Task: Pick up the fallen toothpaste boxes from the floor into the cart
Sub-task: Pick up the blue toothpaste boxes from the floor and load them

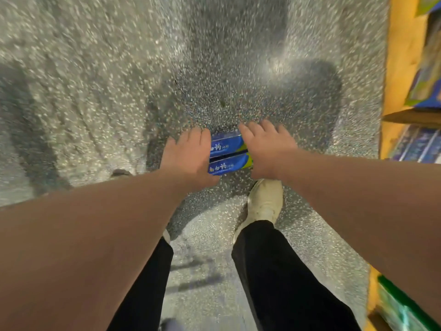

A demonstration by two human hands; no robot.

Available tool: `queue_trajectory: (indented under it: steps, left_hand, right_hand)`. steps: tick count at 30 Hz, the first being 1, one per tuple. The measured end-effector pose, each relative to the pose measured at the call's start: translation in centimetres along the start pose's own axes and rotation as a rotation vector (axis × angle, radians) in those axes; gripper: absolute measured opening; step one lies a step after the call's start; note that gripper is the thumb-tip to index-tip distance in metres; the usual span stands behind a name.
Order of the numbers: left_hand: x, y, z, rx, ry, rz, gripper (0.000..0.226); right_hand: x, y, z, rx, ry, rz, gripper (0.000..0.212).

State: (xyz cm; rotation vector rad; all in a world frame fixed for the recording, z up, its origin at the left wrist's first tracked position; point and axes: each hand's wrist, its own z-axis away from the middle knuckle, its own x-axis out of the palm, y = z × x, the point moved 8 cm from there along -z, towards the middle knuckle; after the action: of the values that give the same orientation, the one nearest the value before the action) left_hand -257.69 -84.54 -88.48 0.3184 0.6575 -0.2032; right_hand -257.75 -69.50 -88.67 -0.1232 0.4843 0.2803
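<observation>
Down on the floor, head view: my two hands close in on a pair of blue toothpaste boxes [228,152] lying side by side on the speckled floor [95,91].
Left hand [188,155]: pressed against the boxes' left ends, fingers [194,137] curled over the far edge.
Right hand [266,145]: pressed against the right ends, fingers spread.
Hold: both hands squeeze the pair between them; whether it has left the floor I cannot tell.
Cart: not in view.
Surroundings: my white shoe [263,201] just behind the boxes; yellow shelf [403,68] at right.
Progress: I judge this pair mid-pickup, with carrying and dropping into the cart left.
Other boxes: none visible on the floor.
</observation>
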Motion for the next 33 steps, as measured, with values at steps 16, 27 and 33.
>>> queue_trajectory:
  steps: [16, 27, 33]
  left_hand:
    - [9.0, 2.2, -5.1, -0.040, 0.076, -0.119, 0.110]
    - [-3.3, 2.7, 1.1, 0.025, 0.095, -0.074, 0.090]
    - [-20.2, 2.5, 11.1, 0.042, 0.234, -0.181, 0.105]
  right_hand:
    - [7.2, -0.3, -6.3, -0.108, 0.275, 0.127, 0.092]
    - [-3.5, 0.3, 2.4, -0.095, 0.312, 0.091, 0.089]
    - [-19.0, -0.4, 15.1, -0.100, 0.398, 0.094, 0.093]
